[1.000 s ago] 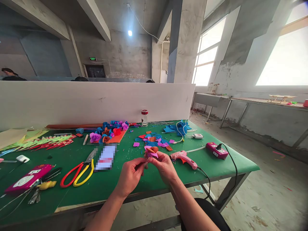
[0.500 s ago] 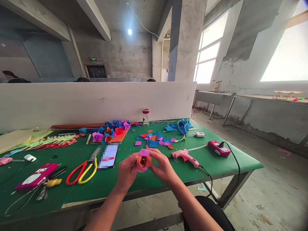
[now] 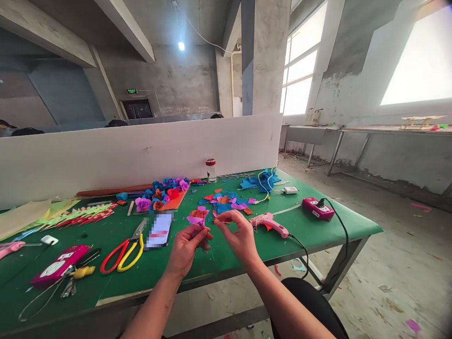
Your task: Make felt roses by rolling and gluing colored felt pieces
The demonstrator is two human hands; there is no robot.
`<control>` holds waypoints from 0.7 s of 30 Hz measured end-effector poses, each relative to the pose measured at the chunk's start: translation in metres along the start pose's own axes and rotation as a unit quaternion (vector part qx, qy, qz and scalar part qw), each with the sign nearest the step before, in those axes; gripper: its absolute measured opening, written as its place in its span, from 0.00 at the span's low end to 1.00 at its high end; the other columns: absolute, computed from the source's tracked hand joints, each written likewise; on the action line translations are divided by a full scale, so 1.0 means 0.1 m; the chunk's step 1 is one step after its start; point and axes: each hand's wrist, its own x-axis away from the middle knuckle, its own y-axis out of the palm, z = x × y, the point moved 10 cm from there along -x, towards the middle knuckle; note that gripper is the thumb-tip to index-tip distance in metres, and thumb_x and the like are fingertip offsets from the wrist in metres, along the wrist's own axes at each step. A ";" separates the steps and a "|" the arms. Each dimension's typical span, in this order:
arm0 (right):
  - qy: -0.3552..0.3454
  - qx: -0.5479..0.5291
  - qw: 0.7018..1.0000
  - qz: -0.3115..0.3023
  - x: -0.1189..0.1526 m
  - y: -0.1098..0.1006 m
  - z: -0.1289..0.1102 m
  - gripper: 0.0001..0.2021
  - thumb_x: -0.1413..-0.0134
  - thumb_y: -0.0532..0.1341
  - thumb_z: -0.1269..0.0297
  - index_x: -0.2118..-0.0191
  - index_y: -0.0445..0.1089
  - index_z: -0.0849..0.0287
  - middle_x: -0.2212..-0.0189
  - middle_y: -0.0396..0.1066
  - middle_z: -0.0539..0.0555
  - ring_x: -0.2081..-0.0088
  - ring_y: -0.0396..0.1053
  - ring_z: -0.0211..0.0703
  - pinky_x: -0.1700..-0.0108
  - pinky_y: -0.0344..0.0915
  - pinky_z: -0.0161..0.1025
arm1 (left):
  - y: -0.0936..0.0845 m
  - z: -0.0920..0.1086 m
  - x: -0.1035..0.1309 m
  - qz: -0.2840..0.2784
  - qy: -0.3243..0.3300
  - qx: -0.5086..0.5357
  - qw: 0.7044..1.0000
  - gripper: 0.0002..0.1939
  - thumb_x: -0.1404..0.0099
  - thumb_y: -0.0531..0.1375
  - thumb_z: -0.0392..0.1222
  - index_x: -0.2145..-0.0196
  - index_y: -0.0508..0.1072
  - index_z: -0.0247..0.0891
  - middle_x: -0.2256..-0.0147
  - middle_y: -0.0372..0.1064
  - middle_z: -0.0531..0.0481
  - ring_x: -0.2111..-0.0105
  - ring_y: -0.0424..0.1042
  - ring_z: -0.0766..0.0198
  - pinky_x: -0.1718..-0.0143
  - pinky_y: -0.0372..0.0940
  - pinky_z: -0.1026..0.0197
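My left hand [image 3: 187,245] is closed on the base of a paper flower [image 3: 198,218], with an orange centre and purple outer petals. The flower is held upright over the green table. Just to its right, my right hand [image 3: 238,235] is apart from it, thumb and forefinger brought close together. Whatever may be between those fingertips is too small to make out. Beyond both hands lies a scatter of blue, orange and purple paper pieces [image 3: 226,202]. A pink glue gun [image 3: 270,223] rests beside my right hand.
Finished paper flowers [image 3: 162,193] are heaped at the back. Scissors [image 3: 129,247], a phone [image 3: 159,230] and a magenta power box [image 3: 61,266] lie to the left. A glass jar [image 3: 211,172] stands near the white board [image 3: 141,155]. Another magenta box [image 3: 318,209] with a black cord is right.
My right hand has come off the flower and moved slightly right. The flower, now only in my left hand, has turned from facing me to upright and shifted left. The view has shifted slightly.
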 end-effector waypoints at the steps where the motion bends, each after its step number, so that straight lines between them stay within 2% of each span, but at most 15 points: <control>1: -0.042 0.038 0.998 0.013 0.00 -0.04 -0.10 0.03 0.43 0.65 0.64 0.67 0.75 0.55 0.68 0.75 0.53 0.63 0.70 0.46 0.58 0.67 0.42 | 0.04 -0.02 0.01 -0.010 -0.010 0.002 1.000 0.14 0.45 0.70 0.49 0.70 0.76 0.34 0.75 0.76 0.49 0.80 0.70 0.67 0.77 0.66 0.64; 4: -0.146 0.131 0.980 0.019 0.04 -0.03 -0.34 0.03 0.42 0.65 0.67 0.66 0.77 0.54 0.67 0.73 0.54 0.62 0.69 0.45 0.58 0.65 0.42 | 0.13 -0.05 0.02 -0.037 -0.027 -0.010 0.999 0.14 0.44 0.70 0.49 0.70 0.76 0.34 0.76 0.75 0.50 0.81 0.69 0.68 0.79 0.64 0.65; 8: -0.224 0.211 0.952 0.009 0.12 0.07 -0.49 0.04 0.39 0.64 0.66 0.63 0.77 0.54 0.66 0.73 0.54 0.63 0.68 0.44 0.59 0.63 0.42 | 0.25 -0.05 0.04 -0.072 -0.029 -0.040 0.996 0.13 0.43 0.68 0.48 0.72 0.76 0.35 0.77 0.73 0.51 0.81 0.68 0.68 0.78 0.64 0.64; 14: -0.256 0.241 0.936 0.011 0.14 0.08 -0.55 0.07 0.36 0.62 0.67 0.65 0.77 0.54 0.69 0.72 0.52 0.65 0.67 0.42 0.58 0.61 0.42 | 0.34 -0.01 0.06 -0.090 -0.019 -0.073 0.993 0.14 0.44 0.68 0.50 0.73 0.76 0.35 0.80 0.71 0.52 0.82 0.68 0.67 0.78 0.64 0.63; 18: -0.268 0.237 0.934 -0.013 0.13 0.09 -0.60 0.09 0.35 0.59 0.67 0.66 0.76 0.54 0.70 0.71 0.52 0.65 0.66 0.42 0.56 0.61 0.43 | 0.30 0.01 0.05 -0.080 -0.005 -0.096 0.992 0.14 0.44 0.67 0.50 0.74 0.76 0.36 0.79 0.72 0.52 0.82 0.68 0.67 0.79 0.64 0.63; 21: -0.277 0.206 0.938 -0.021 0.14 0.05 -0.66 0.08 0.35 0.60 0.65 0.66 0.75 0.56 0.69 0.72 0.53 0.64 0.67 0.43 0.55 0.62 0.43 | 0.25 0.03 0.04 -0.073 0.018 -0.129 0.989 0.13 0.42 0.66 0.50 0.72 0.78 0.37 0.79 0.73 0.51 0.82 0.69 0.65 0.77 0.66 0.62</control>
